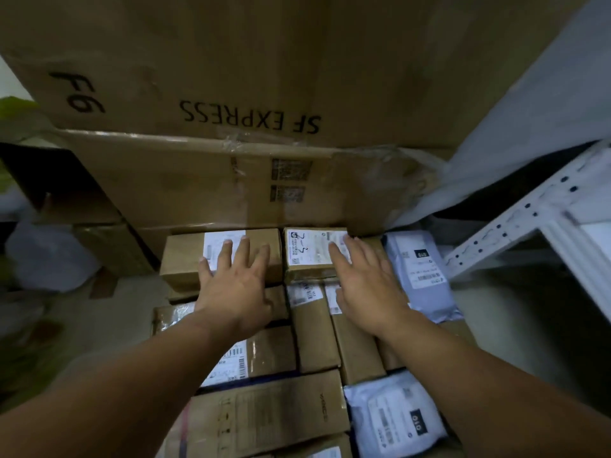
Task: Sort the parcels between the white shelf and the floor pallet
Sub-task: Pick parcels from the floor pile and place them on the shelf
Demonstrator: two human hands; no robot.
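Several cardboard parcels and grey mailer bags lie packed together low in front of me. My left hand (233, 285) lies flat, fingers straight and spread, on a brown box with a white label (185, 259) at the back left. My right hand (367, 285) lies flat with straight fingers on the neighbouring brown box (309, 251), whose label bears handwriting. In front of them lie two narrow boxes (314, 335), a long flat carton (271, 414) and a grey mailer (396, 421). The white shelf frame (529, 209) stands at the right.
Large cartons, one printed SF EXPRESS (251, 117), are stacked directly behind the parcels. Another grey mailer (416, 269) lies between the right box and the shelf. A white bag (49, 259) and a bit of bare floor (132, 309) are at the left.
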